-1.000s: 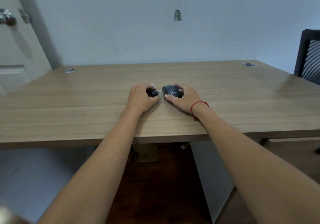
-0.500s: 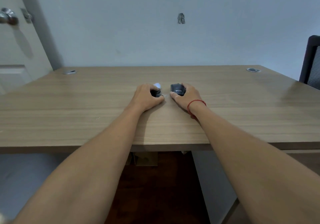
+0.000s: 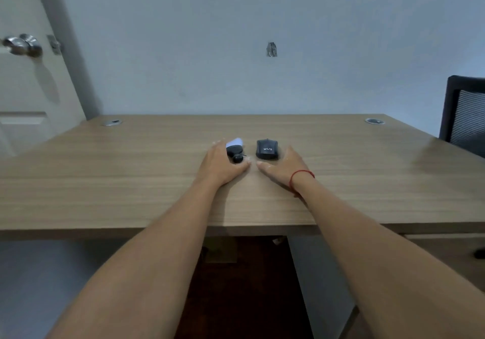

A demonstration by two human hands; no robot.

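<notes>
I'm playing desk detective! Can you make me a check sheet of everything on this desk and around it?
Surface: wooden desk, with cable grommets at the far corners.
Job's things: black mouse lettered "wise"; small black-and-white device left of it, apart from it.
Clutter: nothing seen.
Grips: left hand lies flat against the device's left side; right hand lies flat beside the mouse, red string bracelet on its wrist. Neither holds anything.
Cables: nothing seen.
Surroundings: pale wall; door knob on the left; black mesh chair on the right.
</notes>
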